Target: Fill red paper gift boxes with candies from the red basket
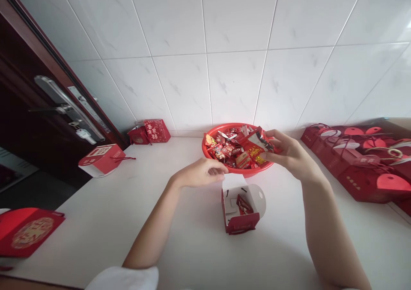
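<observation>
An open red gift box (241,226) with a white inside stands on the table in front of me, its flaps raised. One red-wrapped piece (244,205) lies in it. My left hand (202,172) is at the box's far left corner, thumb and forefinger pinched at the edge of the white flap. Behind the box is a red plastic basket (205,146) heaped with wrapped sweets (228,149). Over the basket's right side, my right hand (287,153) grips a red and yellow snack packet (255,148) between thumb and fingers.
Many closed red gift boxes (356,181) with cord handles crowd the right side. More boxes stand at the left: one near the front (32,232), a red and white box (104,159), and a pair by the wall (156,130). A dark door (28,110) is beyond.
</observation>
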### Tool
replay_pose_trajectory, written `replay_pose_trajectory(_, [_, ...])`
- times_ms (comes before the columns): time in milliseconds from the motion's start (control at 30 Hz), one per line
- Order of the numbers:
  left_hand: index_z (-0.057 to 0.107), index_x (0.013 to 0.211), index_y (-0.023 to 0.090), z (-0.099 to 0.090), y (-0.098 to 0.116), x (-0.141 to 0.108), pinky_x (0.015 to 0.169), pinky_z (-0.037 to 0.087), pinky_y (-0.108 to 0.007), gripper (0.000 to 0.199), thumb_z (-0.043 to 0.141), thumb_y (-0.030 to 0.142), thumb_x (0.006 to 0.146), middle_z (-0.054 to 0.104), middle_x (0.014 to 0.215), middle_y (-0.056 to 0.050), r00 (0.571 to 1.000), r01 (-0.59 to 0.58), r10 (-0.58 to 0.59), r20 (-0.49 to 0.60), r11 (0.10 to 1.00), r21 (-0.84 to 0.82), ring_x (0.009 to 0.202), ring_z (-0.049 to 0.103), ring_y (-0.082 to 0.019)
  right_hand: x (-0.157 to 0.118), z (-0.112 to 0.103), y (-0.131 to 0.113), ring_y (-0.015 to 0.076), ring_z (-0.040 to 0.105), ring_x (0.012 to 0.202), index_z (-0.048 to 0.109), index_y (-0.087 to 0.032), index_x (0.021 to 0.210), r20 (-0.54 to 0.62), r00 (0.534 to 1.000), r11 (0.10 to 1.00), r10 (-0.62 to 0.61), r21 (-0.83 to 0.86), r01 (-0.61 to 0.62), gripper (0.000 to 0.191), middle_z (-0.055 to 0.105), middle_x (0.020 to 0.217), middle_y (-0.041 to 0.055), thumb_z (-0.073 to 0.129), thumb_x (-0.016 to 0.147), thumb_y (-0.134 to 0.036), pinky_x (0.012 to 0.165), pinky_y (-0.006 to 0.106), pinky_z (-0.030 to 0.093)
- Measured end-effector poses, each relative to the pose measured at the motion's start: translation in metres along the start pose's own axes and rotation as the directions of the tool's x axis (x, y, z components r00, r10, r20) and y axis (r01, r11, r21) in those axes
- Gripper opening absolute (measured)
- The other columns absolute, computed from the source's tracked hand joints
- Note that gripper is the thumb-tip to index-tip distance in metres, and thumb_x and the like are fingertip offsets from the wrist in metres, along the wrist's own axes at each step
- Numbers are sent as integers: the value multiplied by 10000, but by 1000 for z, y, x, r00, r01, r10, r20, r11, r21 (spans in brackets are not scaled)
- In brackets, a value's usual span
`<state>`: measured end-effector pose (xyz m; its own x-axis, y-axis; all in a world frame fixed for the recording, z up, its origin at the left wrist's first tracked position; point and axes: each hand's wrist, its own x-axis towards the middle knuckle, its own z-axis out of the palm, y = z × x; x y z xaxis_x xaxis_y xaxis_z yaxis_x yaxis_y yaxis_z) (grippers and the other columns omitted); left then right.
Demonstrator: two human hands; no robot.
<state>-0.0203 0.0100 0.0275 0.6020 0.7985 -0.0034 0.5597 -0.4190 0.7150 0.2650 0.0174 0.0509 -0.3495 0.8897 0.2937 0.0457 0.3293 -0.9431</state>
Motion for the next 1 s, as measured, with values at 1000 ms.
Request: replay_pose_trajectory(1000, [766,1016,145,9,-70,123,776,560,-319,259,580,194,842,777,872,-77,962,106,-75,-263,989,105,813,720,-213,10,-5,9,281,708,958,709,-192,1117,-157,984,991,-86,-117,68,389,760,1075,83,746,760,-341,799,375,577])
